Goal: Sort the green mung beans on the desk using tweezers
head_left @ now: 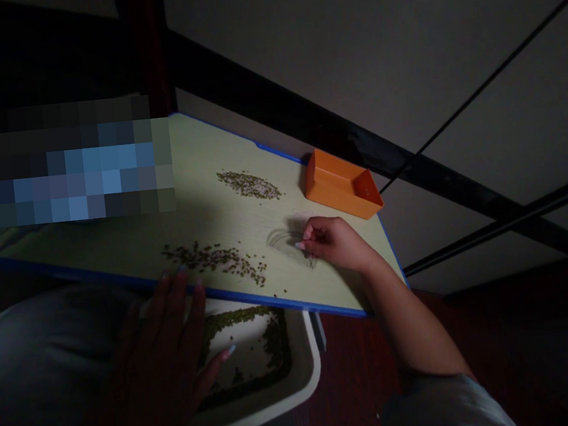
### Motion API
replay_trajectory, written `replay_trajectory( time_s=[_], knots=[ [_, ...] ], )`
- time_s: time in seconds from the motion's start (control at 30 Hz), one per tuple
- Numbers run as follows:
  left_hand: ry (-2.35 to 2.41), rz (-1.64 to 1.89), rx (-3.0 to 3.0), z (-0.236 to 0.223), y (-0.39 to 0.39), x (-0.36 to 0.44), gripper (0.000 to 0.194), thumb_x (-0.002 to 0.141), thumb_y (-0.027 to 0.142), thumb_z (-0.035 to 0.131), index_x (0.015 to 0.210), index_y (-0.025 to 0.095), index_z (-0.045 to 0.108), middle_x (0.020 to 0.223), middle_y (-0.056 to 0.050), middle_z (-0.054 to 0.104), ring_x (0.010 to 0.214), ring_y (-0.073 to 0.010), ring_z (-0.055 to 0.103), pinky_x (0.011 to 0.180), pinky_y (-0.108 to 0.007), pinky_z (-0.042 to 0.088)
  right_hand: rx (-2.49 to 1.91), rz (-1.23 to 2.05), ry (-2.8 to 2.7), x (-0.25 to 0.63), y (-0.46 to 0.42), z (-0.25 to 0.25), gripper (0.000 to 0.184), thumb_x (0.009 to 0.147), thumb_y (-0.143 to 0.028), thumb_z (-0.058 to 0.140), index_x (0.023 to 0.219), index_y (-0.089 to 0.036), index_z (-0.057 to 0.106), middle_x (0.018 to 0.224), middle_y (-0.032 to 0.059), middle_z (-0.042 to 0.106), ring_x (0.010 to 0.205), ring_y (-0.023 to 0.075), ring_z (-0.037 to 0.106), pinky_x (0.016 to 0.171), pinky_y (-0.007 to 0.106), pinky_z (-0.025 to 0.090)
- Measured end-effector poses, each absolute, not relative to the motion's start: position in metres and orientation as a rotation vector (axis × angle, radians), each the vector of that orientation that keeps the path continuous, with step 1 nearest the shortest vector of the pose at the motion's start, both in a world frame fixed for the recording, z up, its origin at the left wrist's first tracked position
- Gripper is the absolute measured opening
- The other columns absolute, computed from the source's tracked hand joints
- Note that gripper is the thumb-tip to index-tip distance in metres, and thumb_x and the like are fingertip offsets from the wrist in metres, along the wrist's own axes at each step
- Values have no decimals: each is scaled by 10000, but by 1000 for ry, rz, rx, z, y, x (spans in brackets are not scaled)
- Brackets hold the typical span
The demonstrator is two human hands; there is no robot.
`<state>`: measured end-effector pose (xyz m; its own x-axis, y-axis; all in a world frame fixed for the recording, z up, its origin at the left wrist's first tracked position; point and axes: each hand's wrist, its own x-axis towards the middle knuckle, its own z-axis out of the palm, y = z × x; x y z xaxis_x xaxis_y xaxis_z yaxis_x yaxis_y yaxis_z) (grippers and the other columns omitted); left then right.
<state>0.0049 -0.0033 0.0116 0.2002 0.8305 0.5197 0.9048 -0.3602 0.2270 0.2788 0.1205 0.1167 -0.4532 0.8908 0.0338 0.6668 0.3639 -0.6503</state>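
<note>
My right hand (334, 243) is over the pale tabletop with thumb and fingers pinched together. Whatever is between the fingertips is too small or hidden to make out. Under and beside those fingertips lies a clear, round-edged plastic dish or lid (281, 241). My left hand (167, 331), in shadow, has its fingers spread at the table's near edge. Just past its fingertips is a loose scatter of small greenish-brown beans (218, 258). A second patch of similar beans (248, 185), with pale bits showing among them, lies farther back.
An orange open box (344, 184) stands at the table's (191, 141) far right corner. Below the near edge is a white tub (312, 364) with more beans along its inner sides. A blurred-out patch covers the left. Pale panels with dark strips rise behind.
</note>
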Motion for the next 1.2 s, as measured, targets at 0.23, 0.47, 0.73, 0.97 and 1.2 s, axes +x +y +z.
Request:
replay_trajectory(
  time_s=[0.23, 0.47, 0.73, 0.97, 1.2],
  knots=[
    [-1687, -873, -2329, 11, -4, 5, 845, 781, 645, 331, 1448, 174, 114, 1548, -218, 244, 1454, -349, 203, 1116, -643, 262, -1588, 375, -2223, 289, 127, 125, 159, 789, -286, 626, 730, -178, 525, 584, -33, 504, 524, 97, 415, 511, 227, 253],
    [-1700, -871, -2328, 11, -3, 6, 841, 785, 644, 324, 1449, 176, 105, 1553, -211, 232, 1455, -350, 203, 1111, -646, 268, -1314, 653, -2204, 279, 121, 119, 213, 855, -365, 587, 786, -167, 552, 611, -34, 519, 532, 90, 434, 516, 206, 307],
    [-1684, -871, -2324, 11, -3, 5, 846, 785, 648, 315, 1449, 174, 92, 1556, -217, 219, 1452, -361, 202, 1101, -653, 276, -1158, 711, -2267, 267, 118, 112, 160, 871, -303, 593, 837, -149, 623, 646, -27, 527, 573, 85, 426, 548, 205, 321],
    [-1711, -859, -2337, 13, -3, 6, 847, 780, 636, 345, 1449, 178, 103, 1546, -220, 249, 1449, -356, 218, 1109, -642, 272, -1110, 893, -2326, 274, 117, 120, 137, 857, -280, 623, 867, -147, 651, 622, -37, 501, 579, 87, 455, 561, 213, 348],
    [-1726, -867, -2339, 16, -4, 6, 851, 774, 625, 361, 1450, 176, 105, 1538, -234, 259, 1441, -372, 232, 1100, -653, 279, -1194, 908, -2239, 277, 117, 122, 135, 843, -285, 636, 833, -152, 616, 602, -46, 500, 547, 79, 449, 529, 196, 341]
  ],
)
